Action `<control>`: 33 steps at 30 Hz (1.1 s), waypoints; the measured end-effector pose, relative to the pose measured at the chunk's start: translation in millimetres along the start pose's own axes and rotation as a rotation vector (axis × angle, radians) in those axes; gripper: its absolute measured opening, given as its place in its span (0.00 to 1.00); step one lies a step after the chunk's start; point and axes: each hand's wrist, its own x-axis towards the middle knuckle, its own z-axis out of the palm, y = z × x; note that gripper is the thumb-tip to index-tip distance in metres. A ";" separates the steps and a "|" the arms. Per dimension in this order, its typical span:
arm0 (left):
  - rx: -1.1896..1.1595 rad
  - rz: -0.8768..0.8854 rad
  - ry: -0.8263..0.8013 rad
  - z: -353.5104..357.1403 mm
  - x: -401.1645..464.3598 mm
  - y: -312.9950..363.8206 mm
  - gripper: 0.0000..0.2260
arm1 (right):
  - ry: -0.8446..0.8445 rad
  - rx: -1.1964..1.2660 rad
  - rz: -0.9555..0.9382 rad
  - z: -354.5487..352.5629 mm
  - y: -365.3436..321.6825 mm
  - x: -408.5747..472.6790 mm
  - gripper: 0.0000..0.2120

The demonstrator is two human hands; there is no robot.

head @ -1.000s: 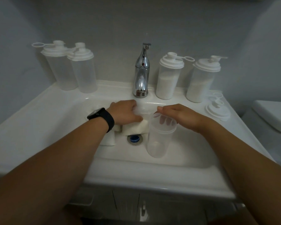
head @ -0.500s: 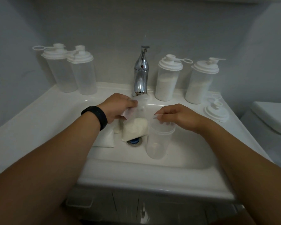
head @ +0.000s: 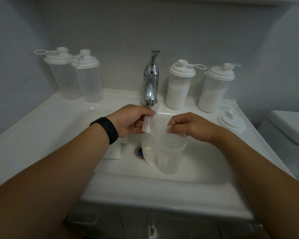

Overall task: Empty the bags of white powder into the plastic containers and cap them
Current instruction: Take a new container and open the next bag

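A clear bag of white powder [head: 149, 149] hangs upright over the sink basin [head: 193, 171]. My left hand [head: 131, 120] pinches its top left edge, and my right hand [head: 188, 126] pinches the top right edge. Just right of the bag stands an open, empty plastic container [head: 171, 157] in the basin, partly under my right hand. Another bag of powder [head: 116, 150] lies in the basin under my left wrist. A loose white lid [head: 231, 120] rests on the counter at the right.
Two capped containers holding powder [head: 177, 94] [head: 212, 97] stand right of the chrome faucet [head: 150, 81]. Two capped empty containers [head: 66, 80] [head: 90, 83] stand at the back left. The drain [head: 139, 151] is behind the bag. A toilet [head: 290, 128] is at the far right.
My left hand lifted the bag out of the basin until it hangs upright. My right hand left the container's rim and took hold of the bag's top.
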 end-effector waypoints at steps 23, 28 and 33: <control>0.108 0.184 -0.045 18.5 -6.5 -3.2 0.10 | 0.201 0.228 0.045 25.4 -25.0 16.1 0.16; 0.186 0.180 -0.003 16.0 -7.0 -2.2 0.11 | 0.188 0.319 0.045 26.0 -25.5 16.2 0.11; 0.199 0.161 0.014 15.5 -6.7 -4.0 0.13 | 0.183 0.315 0.025 25.5 -25.3 15.0 0.07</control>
